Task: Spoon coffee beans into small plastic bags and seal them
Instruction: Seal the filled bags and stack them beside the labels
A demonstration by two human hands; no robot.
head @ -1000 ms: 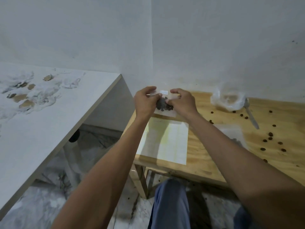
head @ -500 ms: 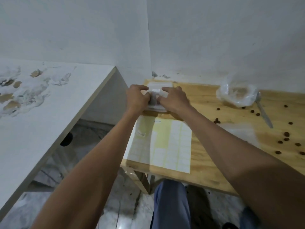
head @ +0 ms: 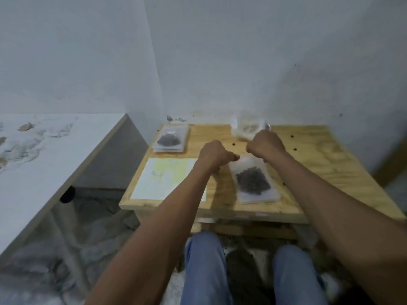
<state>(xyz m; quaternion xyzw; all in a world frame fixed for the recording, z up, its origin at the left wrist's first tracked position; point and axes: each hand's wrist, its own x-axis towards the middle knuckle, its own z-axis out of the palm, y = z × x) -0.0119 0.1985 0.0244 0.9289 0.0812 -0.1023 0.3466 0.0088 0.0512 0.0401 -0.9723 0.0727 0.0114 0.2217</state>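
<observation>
A small clear bag [head: 253,182] with a heap of dark coffee beans lies flat on the wooden table [head: 308,172]. My left hand [head: 214,155] is curled, its fingertips at the bag's top left corner. My right hand [head: 265,144] is curled above the bag's top right corner. Blur hides whether either hand pinches the bag's edge. A stack of filled bags [head: 170,139] lies at the table's back left. The big crumpled plastic bag [head: 245,127] sits behind my right hand, with the tip of a spoon [head: 268,126] showing beside it.
A sheet of pale labels [head: 163,181] lies at the table's front left. A few loose beans [head: 292,136] dot the back right. A white counter [head: 44,168] stands to the left, walls close behind, and my knees [head: 204,267] sit below the front edge.
Both hands set the filled bag onto the stack at the back left, let go and moved right to the bag in the middle of the table. The camera swung right.
</observation>
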